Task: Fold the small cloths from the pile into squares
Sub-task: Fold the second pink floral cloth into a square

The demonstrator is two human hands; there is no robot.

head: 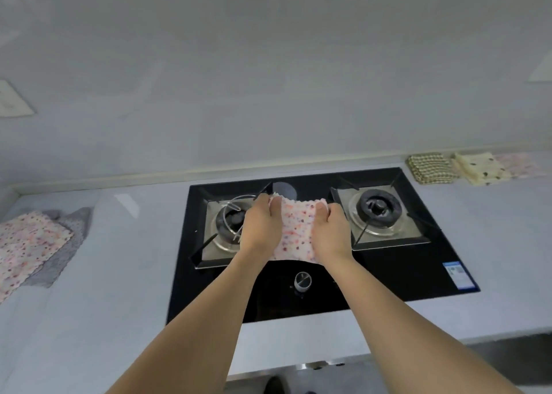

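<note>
I noted the small pink speckled cloth [295, 229] hanging over the black glass hob [418, 274], its top edge stretched between left hand [261, 226] and right hand [328, 232], both pinching corners; length hung toward me.

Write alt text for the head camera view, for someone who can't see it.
Both hands, left hand and right hand, hold a pink speckled cloth up by its top corners over a black gas stove. Unfolded cloths lie left; folded cloths far right.
</note>
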